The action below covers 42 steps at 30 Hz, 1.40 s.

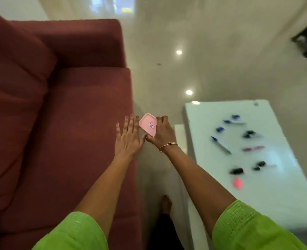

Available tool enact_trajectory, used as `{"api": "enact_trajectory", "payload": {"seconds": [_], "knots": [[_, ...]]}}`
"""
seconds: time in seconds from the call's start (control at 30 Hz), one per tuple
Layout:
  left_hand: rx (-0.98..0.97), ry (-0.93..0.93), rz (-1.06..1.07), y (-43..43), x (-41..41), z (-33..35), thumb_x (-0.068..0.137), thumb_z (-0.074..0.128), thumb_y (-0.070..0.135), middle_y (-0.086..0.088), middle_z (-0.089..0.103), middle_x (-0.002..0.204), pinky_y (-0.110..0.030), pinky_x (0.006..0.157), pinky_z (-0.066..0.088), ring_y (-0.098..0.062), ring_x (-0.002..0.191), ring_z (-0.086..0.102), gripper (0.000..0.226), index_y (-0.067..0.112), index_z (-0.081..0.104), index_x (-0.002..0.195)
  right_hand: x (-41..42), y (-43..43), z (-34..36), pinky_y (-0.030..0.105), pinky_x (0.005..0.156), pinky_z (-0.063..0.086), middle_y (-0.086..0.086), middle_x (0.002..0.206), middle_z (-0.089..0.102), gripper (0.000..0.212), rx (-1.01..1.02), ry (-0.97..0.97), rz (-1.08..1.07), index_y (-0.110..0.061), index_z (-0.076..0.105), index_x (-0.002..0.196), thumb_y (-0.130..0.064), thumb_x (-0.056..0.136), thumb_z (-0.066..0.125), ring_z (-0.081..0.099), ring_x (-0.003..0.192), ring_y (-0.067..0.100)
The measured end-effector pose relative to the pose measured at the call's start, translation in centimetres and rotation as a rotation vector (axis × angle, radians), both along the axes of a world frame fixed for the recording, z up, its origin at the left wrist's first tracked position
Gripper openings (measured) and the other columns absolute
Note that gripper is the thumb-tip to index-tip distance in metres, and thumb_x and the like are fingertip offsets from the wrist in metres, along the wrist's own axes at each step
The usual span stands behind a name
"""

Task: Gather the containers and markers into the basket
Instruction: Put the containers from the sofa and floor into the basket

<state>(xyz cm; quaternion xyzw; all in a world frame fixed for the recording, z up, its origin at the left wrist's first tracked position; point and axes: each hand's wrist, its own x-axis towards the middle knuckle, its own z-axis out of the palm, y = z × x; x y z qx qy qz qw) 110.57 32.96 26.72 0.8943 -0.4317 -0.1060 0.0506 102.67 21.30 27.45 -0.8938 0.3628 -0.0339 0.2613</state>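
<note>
My right hand grips a small pink container with a little label on it, tilted, over the gap between the sofa and the table. Just left of it, my left hand is flat with its fingers spread, above the sofa's front edge and holding nothing. Several markers lie scattered on the white table at the right: a blue-capped one, a pink one, black ones, plus loose blue caps. All are blurred. No basket is in view.
A dark red sofa fills the left half. The white glossy table stands at the right, with a small pink object near its front. A narrow strip of shiny floor runs between them, with my foot on it.
</note>
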Motion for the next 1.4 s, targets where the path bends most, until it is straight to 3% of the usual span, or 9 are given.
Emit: {"api": "enact_trajectory", "payload": {"seconds": [0.17,0.33,0.53,0.67,0.83,1.03,1.27,1.4], "knots": [[0.006,0.067,-0.268,-5.7,-14.7,0.4,0.083,-0.001,0.058,-0.005,-0.006,0.16,-0.049,0.117,-0.01,-0.021,0.147,-0.007,0.076,0.018,-0.011,0.147,-19.2,-3.2,1.0,0.038,0.073,0.048,0.016,0.112,0.046,0.059,0.026,0.026,-0.436,-0.003,0.048,0.11,-0.035,0.066,0.071,0.055,0.096,0.035],[-0.007,0.083,-0.576,-10.3,-29.5,-0.1,0.085,0.0,0.057,-0.005,0.0,0.16,-0.049,0.117,-0.008,-0.022,0.148,-0.003,0.076,0.017,-0.004,0.149,-37.5,-3.2,0.0,0.039,0.08,0.045,0.018,0.107,0.052,0.061,0.032,0.115,-0.84,-0.001,0.051,0.108,-0.039,0.065,0.072,0.052,0.098,0.035],[0.0,0.07,-0.816,-10.6,-44.2,-2.1,0.09,0.013,0.053,-0.009,0.019,0.157,-0.052,0.118,0.01,-0.027,0.146,0.018,0.071,0.013,0.012,0.148,-53.1,0.4,-2.5,0.041,0.084,0.043,0.021,0.104,0.056,0.063,0.029,0.174,-1.259,0.0,0.057,0.102,-0.045,0.061,0.075,0.05,0.098,0.036],[0.032,0.06,-0.938,-9.4,-51.4,-4.6,0.091,0.012,0.055,-0.009,0.021,0.156,-0.049,0.115,0.004,-0.027,0.145,0.021,0.071,0.013,0.015,0.148,-60.3,3.1,-5.0,0.041,0.081,0.051,0.018,0.11,0.05,0.068,0.159,0.158,-1.601,-0.003,0.057,0.105,-0.051,0.061,0.075,0.052,0.1,0.035],[0.07,0.038,-1.05,-9.4,-56.7,-7.8,0.087,-0.011,0.059,-0.008,0.016,0.158,-0.05,0.119,0.004,-0.025,0.146,0.014,0.08,0.013,0.012,0.149,-63.6,4.1,-10.0,0.037,0.081,0.048,0.022,0.112,0.055,0.072,0.325,0.143,-1.812,0.0,0.055,0.111,-0.053,0.065,0.074,0.054,0.103,0.035],[0.094,-0.026,-1.169,-11.3,-58.7,-10.5,0.09,-0.006,0.056,-0.011,0.029,0.154,-0.054,0.115,0.016,-0.028,0.143,0.025,0.076,0.012,0.018,0.147,-63.0,2.7,-13.5,0.037,0.081,0.051,0.019,0.112,0.058,0.072,0.431,0.099,-1.904,0.0,0.054,0.114,-0.055,0.07,0.07,0.055,0.104,0.033],[0.09,-0.093,-1.248,-13.2,-58.9,-12.9,0.091,0.012,0.055,-0.011,0.031,0.153,-0.054,0.114,0.014,-0.029,0.143,0.026,0.071,0.011,0.022,0.146,-62.2,1.0,-14.6,0.038,0.089,0.049,0.023,0.124,0.05,0.085,0.359,0.242,-1.827,0.003,0.033,0.129,-0.043,0.071,0.074,0.051,0.113,0.034],[0.089,-0.124,-1.261,-13.6,-58.5,-12.7,0.092,0.004,0.056,-0.011,0.032,0.152,-0.055,0.113,0.014,-0.029,0.142,0.028,0.073,0.012,0.023,0.146,-62.0,0.9,-14.2,0.038,0.092,0.048,0.022,0.124,0.048,0.087,0.383,0.306,-1.799,0.003,0.032,0.129,-0.05,0.072,0.071,0.051,0.112,0.033]]}}
